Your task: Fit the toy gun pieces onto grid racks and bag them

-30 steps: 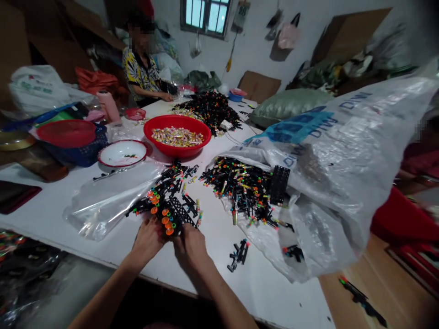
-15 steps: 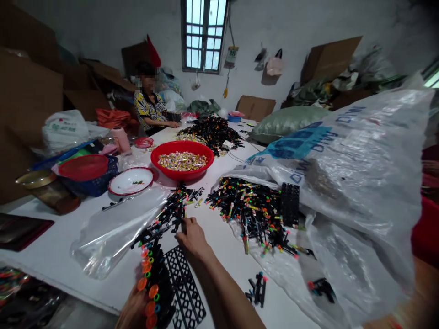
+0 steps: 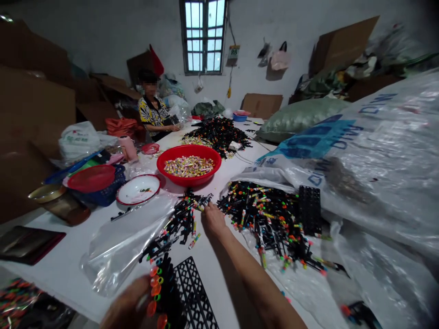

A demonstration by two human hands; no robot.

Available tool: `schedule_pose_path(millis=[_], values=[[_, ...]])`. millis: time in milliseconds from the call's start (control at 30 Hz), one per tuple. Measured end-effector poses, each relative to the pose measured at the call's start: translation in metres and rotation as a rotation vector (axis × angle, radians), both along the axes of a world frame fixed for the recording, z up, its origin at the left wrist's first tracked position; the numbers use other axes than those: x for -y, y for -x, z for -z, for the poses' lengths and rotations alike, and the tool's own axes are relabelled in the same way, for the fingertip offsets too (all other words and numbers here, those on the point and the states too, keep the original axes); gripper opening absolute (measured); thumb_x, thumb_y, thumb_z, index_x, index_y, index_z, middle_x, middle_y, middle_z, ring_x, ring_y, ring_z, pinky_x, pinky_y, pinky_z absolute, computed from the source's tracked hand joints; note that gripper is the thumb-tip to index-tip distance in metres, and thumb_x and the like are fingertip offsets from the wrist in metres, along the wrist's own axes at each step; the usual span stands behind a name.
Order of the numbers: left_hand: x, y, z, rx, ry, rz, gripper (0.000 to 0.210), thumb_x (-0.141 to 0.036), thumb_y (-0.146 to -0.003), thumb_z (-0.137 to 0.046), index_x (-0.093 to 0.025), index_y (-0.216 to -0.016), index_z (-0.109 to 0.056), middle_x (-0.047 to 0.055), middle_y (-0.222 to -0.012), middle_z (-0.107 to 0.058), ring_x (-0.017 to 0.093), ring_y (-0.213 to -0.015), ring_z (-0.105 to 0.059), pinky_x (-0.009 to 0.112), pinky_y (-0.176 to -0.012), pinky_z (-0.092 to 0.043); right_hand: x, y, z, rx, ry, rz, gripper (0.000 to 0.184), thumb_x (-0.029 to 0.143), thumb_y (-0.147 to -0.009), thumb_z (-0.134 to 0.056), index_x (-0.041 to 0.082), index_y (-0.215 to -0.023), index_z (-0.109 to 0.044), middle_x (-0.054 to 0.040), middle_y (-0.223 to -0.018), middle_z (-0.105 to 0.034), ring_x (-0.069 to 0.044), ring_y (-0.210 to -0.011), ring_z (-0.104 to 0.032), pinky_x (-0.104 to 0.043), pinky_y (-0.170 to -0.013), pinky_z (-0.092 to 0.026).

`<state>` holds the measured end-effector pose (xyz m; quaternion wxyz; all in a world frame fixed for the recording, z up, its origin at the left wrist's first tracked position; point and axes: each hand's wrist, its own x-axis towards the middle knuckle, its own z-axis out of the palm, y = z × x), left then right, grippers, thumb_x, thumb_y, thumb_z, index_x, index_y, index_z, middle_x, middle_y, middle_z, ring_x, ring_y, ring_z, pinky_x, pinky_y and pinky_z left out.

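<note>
My right hand (image 3: 214, 218) reaches forward on the white table, fingers closed at a small black plastic piece (image 3: 205, 199) at the right end of a loose heap. That heap of black pieces (image 3: 181, 217) has bright coloured tips. Two small patterned tubes (image 3: 194, 241) lie just left of my right forearm. At the lower left my left hand (image 3: 128, 301), blurred, is against a row of black plastic pieces (image 3: 168, 283) with orange discs and green rings; its grip is unclear. Beside the row lies a black lattice rack (image 3: 195, 292).
A red basin (image 3: 188, 180) holds small patterned tubes. To the right, a larger pile of black pieces (image 3: 264, 210) spills from a big white sack (image 3: 377, 132). Clear plastic bag (image 3: 126, 246), white plate (image 3: 139, 201) and blue basket (image 3: 103, 192) stand left. Across the table sits another person (image 3: 152, 109).
My right hand has moved forward and right, from the near heap to its far end. My left hand remains by the row of pieces. The view has shifted slightly.
</note>
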<state>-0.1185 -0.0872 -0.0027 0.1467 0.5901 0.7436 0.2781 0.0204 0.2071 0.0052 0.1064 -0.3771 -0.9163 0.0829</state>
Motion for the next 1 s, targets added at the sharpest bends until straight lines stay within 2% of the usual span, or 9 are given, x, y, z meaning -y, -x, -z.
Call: schedule_pose_path(millis=[133, 200, 267, 400, 533, 667, 767, 867, 1000], values=[[-0.046, 0.042, -0.053, -0.036, -0.043, -0.207, 0.033, -0.048, -0.086, -0.046, -0.025, -0.101, -0.065, 0.002, -0.102, -0.069, 0.020, -0.092, -0.064, 0.027, -0.079, -0.050, 0.004, -0.008, 0.006, 0.025, 0.004, -0.007, 0.020, 0.013, -0.092, -0.038, 0.012, -0.101, -0.057, -0.0120, -0.102, -0.059, -0.021, -0.096, -0.053, -0.028, -0.076, -0.040], [-0.084, 0.044, -0.071, 0.024, -0.014, -0.110, 0.036, -0.047, -0.088, -0.043, -0.020, -0.100, -0.064, 0.003, -0.100, -0.069, 0.019, -0.090, -0.063, 0.025, -0.078, -0.049, 0.006, -0.007, 0.005, 0.040, 0.008, -0.008, 0.020, 0.015, -0.093, -0.038, 0.012, -0.101, -0.056, -0.0118, -0.099, -0.060, -0.020, -0.092, -0.055, -0.027, -0.075, -0.039], [-0.123, 0.036, -0.076, 0.002, 0.079, 0.119, 0.035, -0.038, -0.090, -0.038, -0.017, -0.103, -0.063, 0.004, -0.092, -0.069, 0.016, -0.082, -0.064, 0.023, -0.072, -0.049, 0.008, -0.002, 0.003, 0.035, 0.023, 0.009, 0.018, 0.020, -0.092, -0.040, 0.013, -0.100, -0.055, -0.0108, -0.096, -0.062, -0.019, -0.087, -0.057, -0.027, -0.072, -0.038], [-0.173, 0.012, -0.058, -0.238, 0.166, 0.549, 0.032, -0.016, -0.084, -0.042, -0.022, -0.109, -0.062, 0.000, -0.086, -0.068, 0.014, -0.077, -0.062, 0.020, -0.067, -0.045, 0.008, 0.012, -0.005, -0.087, 0.148, 0.174, 0.023, 0.030, -0.092, -0.042, 0.016, -0.104, -0.054, -0.0074, -0.091, -0.064, -0.019, -0.080, -0.060, -0.027, -0.066, -0.035], [-0.187, 0.000, -0.031, -0.344, 0.136, 0.711, 0.026, -0.006, -0.076, -0.050, -0.022, -0.088, -0.066, 0.001, -0.082, -0.067, 0.017, -0.075, -0.062, 0.023, -0.064, -0.043, 0.004, 0.028, -0.009, -0.099, 0.187, 0.226, 0.021, 0.026, -0.088, -0.044, 0.015, -0.101, -0.056, -0.0090, -0.094, -0.064, -0.020, -0.084, -0.059, -0.028, -0.065, -0.032], [-0.190, -0.005, -0.015, -0.475, 0.094, 0.772, 0.013, -0.009, -0.078, -0.055, -0.019, -0.075, -0.063, 0.003, -0.074, -0.065, 0.019, -0.068, -0.061, 0.027, -0.056, -0.039, -0.004, 0.029, -0.011, -0.050, 0.187, 0.202, 0.017, 0.025, -0.083, -0.048, 0.013, -0.089, -0.059, -0.0094, -0.082, -0.065, -0.019, -0.072, -0.057, -0.027, -0.059, -0.030], [-0.190, -0.008, -0.013, -0.564, 0.056, 0.772, 0.009, -0.015, -0.079, -0.058, -0.020, -0.073, -0.061, 0.000, -0.072, -0.065, 0.017, -0.065, -0.060, 0.027, -0.053, -0.037, -0.005, 0.013, -0.005, -0.039, 0.235, 0.070, 0.019, 0.031, -0.083, -0.048, 0.015, -0.080, -0.059, -0.0047, -0.070, -0.062, -0.015, -0.061, -0.052, -0.025, -0.055, -0.030], [-0.190, -0.010, -0.008, -0.556, -0.053, 0.754, 0.002, -0.023, -0.080, -0.061, -0.022, -0.077, -0.061, -0.002, -0.079, -0.066, 0.016, -0.072, -0.062, 0.027, -0.056, -0.038, 0.001, -0.005, 0.008, -0.044, 0.279, -0.115, 0.013, 0.028, -0.076, -0.053, 0.018, -0.079, -0.061, -0.0037, -0.074, -0.062, -0.017, -0.068, -0.053, -0.024, -0.061, -0.035], [-0.194, -0.011, 0.015, -0.528, -0.175, 0.744, 0.005, -0.030, -0.078, -0.063, -0.026, -0.077, -0.062, -0.003, -0.075, -0.065, 0.015, -0.067, -0.062, 0.026, -0.054, -0.038, 0.014, -0.014, 0.018, -0.092, 0.291, -0.113, 0.026, 0.023, -0.069, -0.054, 0.024, -0.093, -0.065, -0.0046, -0.088, -0.065, -0.021, -0.082, -0.058, -0.026, -0.072, -0.040]])
